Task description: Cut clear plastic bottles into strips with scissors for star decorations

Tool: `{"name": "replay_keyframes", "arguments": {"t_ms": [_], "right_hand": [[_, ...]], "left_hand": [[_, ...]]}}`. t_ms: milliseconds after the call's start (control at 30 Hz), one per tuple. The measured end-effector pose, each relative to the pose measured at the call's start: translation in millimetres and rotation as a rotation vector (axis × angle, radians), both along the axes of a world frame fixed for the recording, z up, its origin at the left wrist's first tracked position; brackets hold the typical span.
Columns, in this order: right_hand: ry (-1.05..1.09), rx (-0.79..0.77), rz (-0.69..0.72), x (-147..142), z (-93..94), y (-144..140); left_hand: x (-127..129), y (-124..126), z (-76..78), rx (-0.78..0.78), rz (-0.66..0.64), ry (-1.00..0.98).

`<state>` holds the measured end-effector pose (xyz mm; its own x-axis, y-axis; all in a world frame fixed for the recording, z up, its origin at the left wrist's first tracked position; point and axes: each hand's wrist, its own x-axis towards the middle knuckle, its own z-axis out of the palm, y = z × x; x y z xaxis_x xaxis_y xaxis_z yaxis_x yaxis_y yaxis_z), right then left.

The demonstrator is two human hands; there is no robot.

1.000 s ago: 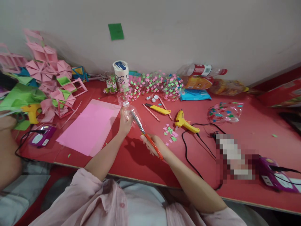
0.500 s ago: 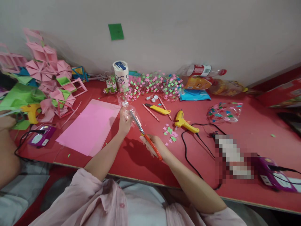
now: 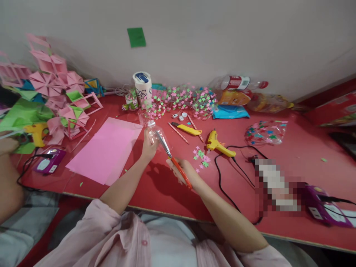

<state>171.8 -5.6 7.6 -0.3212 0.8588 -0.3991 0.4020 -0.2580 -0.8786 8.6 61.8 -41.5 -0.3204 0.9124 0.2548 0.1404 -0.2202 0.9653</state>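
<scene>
Head view: left hand [image 3: 148,146] is gripping a bottle [image 3: 154,132], right hand [image 3: 183,172] is closing around scissors [image 3: 174,160].
Pink paper [image 3: 107,148] is lying just left; stars [image 3: 200,155] and glue gun [image 3: 218,145] are lying right.

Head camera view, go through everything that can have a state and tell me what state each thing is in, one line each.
Clear plastic bottle: held in left hand, scissor blades against it.
Scissors: gripped in right hand.
Glue gun: lying on its side, cord attached.
Utility knife: lying flat on red table.
Pink paper sheets: flat, stacked.
White tumbler: upright, lid on.
Soda bottle: lying on its side, capped.
</scene>
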Motion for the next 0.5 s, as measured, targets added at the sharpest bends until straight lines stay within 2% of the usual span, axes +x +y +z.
{"name": "replay_keyframes", "arguments": {"t_ms": [500], "right_hand": [[0.046, -0.033, 0.014, 0.8, 4.5, 4.1]], "left_hand": [[2.0, -2.4, -3.0, 0.004, -0.047, 0.038]]}}
